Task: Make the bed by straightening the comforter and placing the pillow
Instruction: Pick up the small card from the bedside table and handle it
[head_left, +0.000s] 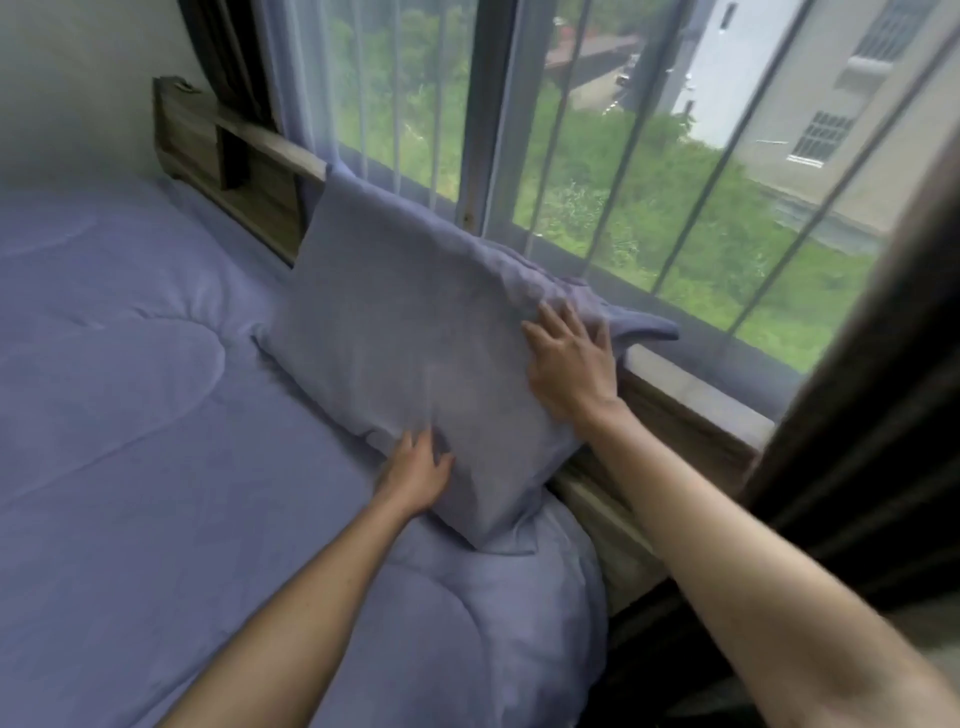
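1. So, the pillow (410, 332) is sitting propped at a tilt on the bed, with its lower edge lying on the comforter (130, 415) and its upper edge leaning against the wooden headboard (208, 150) and the window ledge (696, 384).
2. Same lavender colour as the comforter, so the two are kind of blending together. One floppy corner of the pillowcase is sticking out over the ledge on the right.
3. Right hand (571, 364) is lying flat on the upper right part of the pillow, fingers (545, 338) straight and spread apart, pressing on the fabric rather than gripping it. The cloth is bunching into small wrinkles just above the fingertips.
4. Left hand (415, 470) is resting at the lower edge of the pillow, near its bottom corner. Those fingers are a little curled and slightly apart, touching the edge; I honestly can't tell whether they're tucking under it or just resting against it.
5. Both forearms are bare and reaching in from the bottom of the view.
6. The comforter is lying pretty smooth across the bed, with a few quilted seams showing on the left.
7. Behind it all, the window (597, 130) with vertical bars is showing grass and a pale building outside, a sheer curtain (322, 78) is hanging at the left of the glass, and a dark curtain (857, 467) is hanging on the right.
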